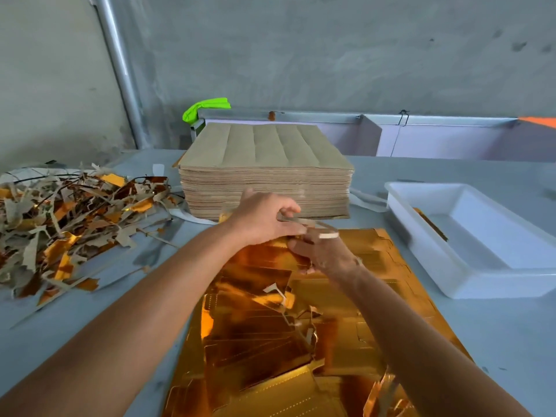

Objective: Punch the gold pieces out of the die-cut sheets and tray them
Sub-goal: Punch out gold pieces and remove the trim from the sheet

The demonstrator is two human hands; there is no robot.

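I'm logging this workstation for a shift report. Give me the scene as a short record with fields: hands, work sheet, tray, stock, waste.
left hand: left hand pinches a thin offcut strip above the sheet
right hand: right hand has its grip on gold material at the sheet's far end; blurred
work sheet: gold die-cut sheet flat on the table, loosened gold pieces on it
tray: white tray on the right, one gold piece leaning inside its left wall
stock: tall stack of sheets, brown side up, behind the hands
waste: scrap pile on the left
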